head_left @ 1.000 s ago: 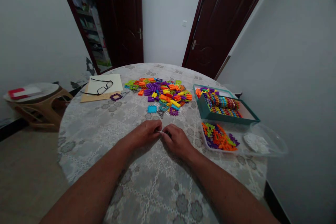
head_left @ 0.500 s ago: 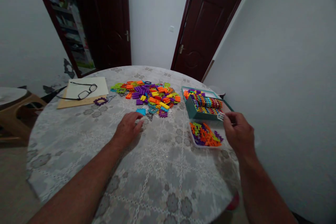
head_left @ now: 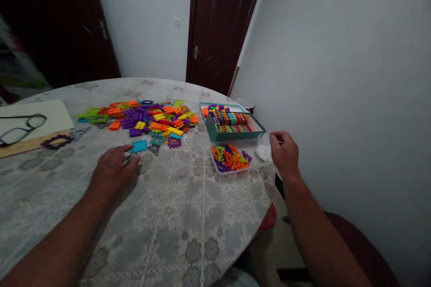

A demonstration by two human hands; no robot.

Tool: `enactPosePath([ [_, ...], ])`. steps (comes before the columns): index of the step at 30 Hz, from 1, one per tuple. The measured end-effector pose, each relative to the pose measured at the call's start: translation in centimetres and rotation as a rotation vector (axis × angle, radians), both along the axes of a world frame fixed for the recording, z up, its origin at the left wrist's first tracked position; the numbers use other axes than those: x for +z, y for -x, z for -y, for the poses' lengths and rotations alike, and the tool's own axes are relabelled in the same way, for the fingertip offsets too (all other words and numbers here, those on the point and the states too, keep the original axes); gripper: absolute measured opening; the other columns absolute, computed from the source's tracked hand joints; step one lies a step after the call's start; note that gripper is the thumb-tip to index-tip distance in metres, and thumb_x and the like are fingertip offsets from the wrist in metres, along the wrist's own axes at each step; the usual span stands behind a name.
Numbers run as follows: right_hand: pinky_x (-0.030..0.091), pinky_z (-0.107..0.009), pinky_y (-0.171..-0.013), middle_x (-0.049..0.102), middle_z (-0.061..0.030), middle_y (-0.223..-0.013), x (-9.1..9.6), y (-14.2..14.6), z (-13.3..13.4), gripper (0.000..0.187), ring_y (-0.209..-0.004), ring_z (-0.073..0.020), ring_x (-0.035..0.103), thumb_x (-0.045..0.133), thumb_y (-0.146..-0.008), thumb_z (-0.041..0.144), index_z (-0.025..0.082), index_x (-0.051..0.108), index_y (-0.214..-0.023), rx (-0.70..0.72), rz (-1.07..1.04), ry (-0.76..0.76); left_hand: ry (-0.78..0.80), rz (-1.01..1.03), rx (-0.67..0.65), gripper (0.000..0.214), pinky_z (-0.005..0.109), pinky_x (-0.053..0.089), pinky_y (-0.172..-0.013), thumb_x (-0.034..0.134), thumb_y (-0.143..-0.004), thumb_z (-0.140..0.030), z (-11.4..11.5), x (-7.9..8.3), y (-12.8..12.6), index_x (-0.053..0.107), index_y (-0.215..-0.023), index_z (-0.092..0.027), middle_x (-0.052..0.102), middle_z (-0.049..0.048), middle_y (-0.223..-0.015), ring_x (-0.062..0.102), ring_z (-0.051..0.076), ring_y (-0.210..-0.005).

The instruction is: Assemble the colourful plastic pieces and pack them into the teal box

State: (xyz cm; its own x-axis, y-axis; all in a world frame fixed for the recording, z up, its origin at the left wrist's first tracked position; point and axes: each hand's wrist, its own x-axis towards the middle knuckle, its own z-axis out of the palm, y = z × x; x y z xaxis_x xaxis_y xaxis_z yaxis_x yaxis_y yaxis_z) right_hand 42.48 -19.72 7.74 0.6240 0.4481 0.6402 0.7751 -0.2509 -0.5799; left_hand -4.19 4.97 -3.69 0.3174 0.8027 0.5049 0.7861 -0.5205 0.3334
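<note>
My left hand [head_left: 112, 169] rests low over the table with thumb and forefinger apart. Its forefinger tip is at the edge of a flat blue toothed plastic piece [head_left: 139, 146]; whether they touch I cannot tell. Beyond lies a heap of purple, orange, yellow and green plastic building pieces [head_left: 158, 119]. My right hand [head_left: 285, 151] is closed beside the rim of a clear tub [head_left: 264, 152] with white pieces in it. The fingers are curled, and what they hold, if anything, is hidden.
A shallow clear tray [head_left: 232, 171] holds orange, green and purple pieces. Behind it stands a green box [head_left: 232, 135] with rows of coloured beads. Glasses [head_left: 20, 132] and a sheet of paper [head_left: 55, 119] lie at left. The wall [head_left: 330, 76] rises at right.
The view has turned right, so the table things sit further left. My right hand has carried a white piece to the clear tub; the piece is out of sight now. My left hand stays by the blue piece.
</note>
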Motion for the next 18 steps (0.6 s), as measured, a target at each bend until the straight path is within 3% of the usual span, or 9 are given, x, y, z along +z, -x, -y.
enactPosePath([
  [3, 0.058, -0.040, -0.090, 0.077, -0.0089, -0.108, 0.3, 8.0, -0.6, 0.026, -0.096, -0.0240, 0.072, 0.057, -0.100, 0.040, 0.022, 0.073, -0.110, 0.369, -0.046, 0.076, 0.022, 0.027, -0.038, 0.055, 0.052, 0.049, -0.116, 0.049, -0.095, -0.049, 0.4, -0.2, -0.2, 0.062, -0.135, -0.014, 0.068, 0.0182, -0.132, 0.062, 0.035, -0.127],
  [6, 0.051, -0.044, -0.111, 0.070, -0.0111, -0.137, 0.0, 15.7, -2.3, 0.031, -0.128, -0.0253, 0.065, 0.057, -0.103, 0.037, 0.024, 0.070, -0.128, 0.796, 0.012, 0.200, 0.013, 0.068, -0.066, 0.056, 0.053, 0.048, -0.118, 0.052, -0.095, -0.048, 0.7, -0.3, -0.4, 0.061, -0.138, -0.014, 0.067, 0.0198, -0.136, 0.061, 0.036, -0.130],
  [9, 0.044, -0.047, -0.121, 0.059, -0.0145, -0.155, -0.7, 21.4, -6.3, 0.043, -0.145, -0.0262, 0.054, 0.056, -0.106, 0.042, 0.022, 0.062, -0.144, 1.002, 0.012, 0.293, 0.010, 0.099, -0.069, 0.056, 0.053, 0.047, -0.119, 0.055, -0.095, -0.048, 0.9, -0.5, -0.3, 0.060, -0.142, -0.017, 0.067, 0.0176, -0.137, 0.061, 0.035, -0.132],
  [13, 0.040, -0.048, -0.124, 0.061, -0.0184, -0.149, -1.2, 25.0, -15.4, 0.047, -0.144, -0.0291, 0.053, 0.052, -0.108, 0.047, 0.015, 0.062, -0.143, 0.957, 0.046, 0.298, 0.000, 0.139, -0.095, 0.055, 0.054, 0.047, -0.119, 0.058, -0.096, -0.046, 1.2, -0.7, -0.2, 0.059, -0.144, -0.018, 0.067, 0.0164, -0.138, 0.060, 0.035, -0.133],
  [15, 0.040, -0.047, -0.122, 0.064, -0.0183, -0.144, -0.9, 25.2, -20.5, 0.046, -0.140, -0.0295, 0.054, 0.049, -0.110, 0.045, 0.014, 0.063, -0.140, 0.828, 0.072, 0.326, -0.001, 0.152, -0.102, 0.054, 0.054, 0.046, -0.119, 0.059, -0.098, -0.043, 1.4, -0.8, -0.2, 0.057, -0.145, -0.019, 0.066, 0.0162, -0.140, 0.059, 0.034, -0.134],
  [18, 0.039, -0.048, -0.122, 0.059, -0.0203, -0.149, -0.1, 23.8, -27.0, 0.050, -0.141, -0.0319, 0.052, 0.040, -0.112, 0.044, 0.012, 0.060, -0.144, 0.525, 0.105, 0.507, -0.006, 0.174, -0.101, 0.052, 0.055, 0.046, -0.120, 0.061, -0.099, -0.039, 1.7, -0.9, -0.3, 0.056, -0.147, -0.020, 0.065, 0.0161, -0.142, 0.058, 0.033, -0.135],
])
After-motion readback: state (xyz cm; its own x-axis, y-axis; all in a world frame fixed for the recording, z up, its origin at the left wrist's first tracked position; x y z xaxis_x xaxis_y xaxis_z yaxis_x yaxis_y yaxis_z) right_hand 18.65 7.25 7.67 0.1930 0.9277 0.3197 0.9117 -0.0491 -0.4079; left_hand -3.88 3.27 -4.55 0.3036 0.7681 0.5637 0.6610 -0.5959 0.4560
